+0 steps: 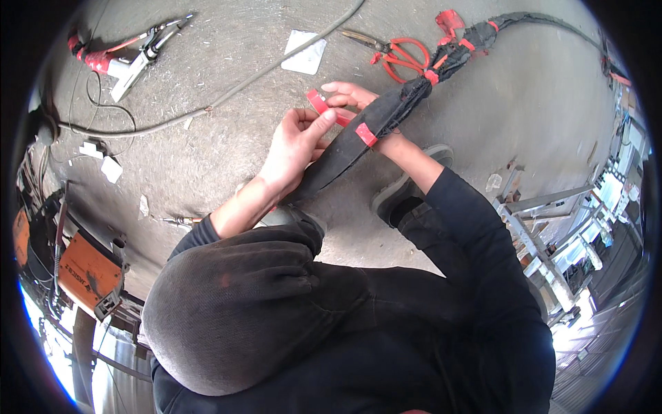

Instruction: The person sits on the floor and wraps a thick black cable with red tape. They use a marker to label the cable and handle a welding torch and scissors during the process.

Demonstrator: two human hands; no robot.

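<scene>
A long black sleeved cable bundle [386, 114] runs from my lap up to the far right, banded with red tape at several spots. My left hand [295, 143] grips its lower part, the thumb pressing against a strip of red tape. My right hand [350, 95] reaches from behind the bundle and its fingers pinch a small red tape roll [317, 102]. The strip runs from the roll to a fresh red band [366, 134] on the sleeve. Both hands sit close together above the concrete floor [227, 138].
Red-handled scissors [401, 55] lie on the floor just beyond the bundle, with a white paper scrap [305, 52] to their left. A welding torch [134, 55] and a grey hose [207, 107] lie at the far left. An orange welding machine [89, 274] stands left. Metal frames [545, 241] stand right.
</scene>
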